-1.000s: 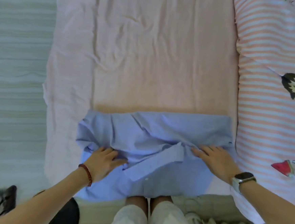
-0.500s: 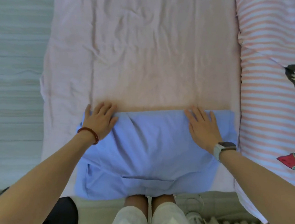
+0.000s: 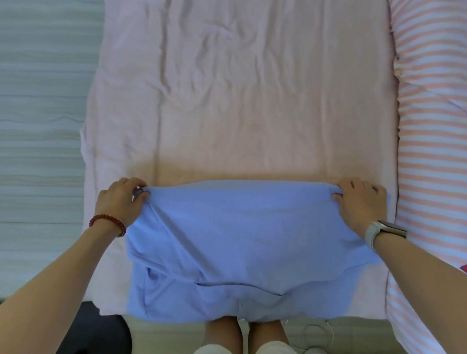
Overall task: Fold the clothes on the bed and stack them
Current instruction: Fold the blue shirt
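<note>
A light blue garment (image 3: 249, 248) lies partly folded at the near edge of the bed, its lower part hanging over the edge. My left hand (image 3: 121, 198), with a red bead bracelet on the wrist, pinches the garment's far left corner. My right hand (image 3: 361, 206), with a watch on the wrist, grips the far right corner. The far edge of the cloth is stretched between the two hands.
The pink bed sheet (image 3: 247, 88) stretches away beyond the garment. A pink-and-white striped quilt (image 3: 442, 137) with cartoon prints lies along the right side. A pale wall (image 3: 34, 105) runs on the left. A dark object (image 3: 97, 333) sits on the floor at lower left.
Both hands moved from the garment's middle to its far edge, pressed it flat, then slid outward and curled round the far corners. The garment is now smoother.
</note>
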Demonstrator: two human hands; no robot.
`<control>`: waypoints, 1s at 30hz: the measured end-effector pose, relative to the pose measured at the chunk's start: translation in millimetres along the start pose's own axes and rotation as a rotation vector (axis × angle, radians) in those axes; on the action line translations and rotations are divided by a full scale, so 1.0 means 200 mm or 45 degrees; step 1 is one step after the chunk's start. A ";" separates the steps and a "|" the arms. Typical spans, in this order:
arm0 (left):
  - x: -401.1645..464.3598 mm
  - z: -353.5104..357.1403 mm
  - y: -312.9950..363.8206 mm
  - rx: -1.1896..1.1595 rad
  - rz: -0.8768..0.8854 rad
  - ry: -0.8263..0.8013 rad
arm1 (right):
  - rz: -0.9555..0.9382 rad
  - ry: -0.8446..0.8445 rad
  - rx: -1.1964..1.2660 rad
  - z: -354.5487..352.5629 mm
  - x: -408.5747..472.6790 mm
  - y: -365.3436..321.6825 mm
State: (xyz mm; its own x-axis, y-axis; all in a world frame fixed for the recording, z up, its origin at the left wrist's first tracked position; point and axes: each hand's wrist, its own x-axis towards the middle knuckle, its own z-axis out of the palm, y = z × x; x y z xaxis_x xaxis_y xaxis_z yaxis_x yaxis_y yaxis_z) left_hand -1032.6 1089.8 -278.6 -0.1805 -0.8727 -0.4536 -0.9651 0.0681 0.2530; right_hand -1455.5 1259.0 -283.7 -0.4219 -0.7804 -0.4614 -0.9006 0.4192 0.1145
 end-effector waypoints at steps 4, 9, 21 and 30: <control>-0.01 -0.06 -0.03 -0.692 -0.353 0.163 | 0.068 -0.002 -0.021 0.01 -0.01 0.01; -0.04 -0.04 0.00 -0.729 -0.433 -0.095 | 0.121 -0.027 -0.041 0.03 -0.02 -0.03; -0.07 0.01 0.00 -0.576 -0.606 0.293 | 0.196 -0.087 -0.022 0.01 0.01 -0.05; 0.16 0.05 0.28 0.192 0.383 -0.405 | 0.059 -0.078 -0.021 0.00 0.02 0.02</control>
State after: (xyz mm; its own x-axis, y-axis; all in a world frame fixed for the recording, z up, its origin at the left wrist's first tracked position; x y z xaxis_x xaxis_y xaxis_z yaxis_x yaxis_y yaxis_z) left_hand -1094.4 1070.6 -287.4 -0.4831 -0.6134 -0.6247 -0.8736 0.3855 0.2970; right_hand -1460.2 1257.2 -285.0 -0.4567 -0.7300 -0.5084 -0.8820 0.4463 0.1514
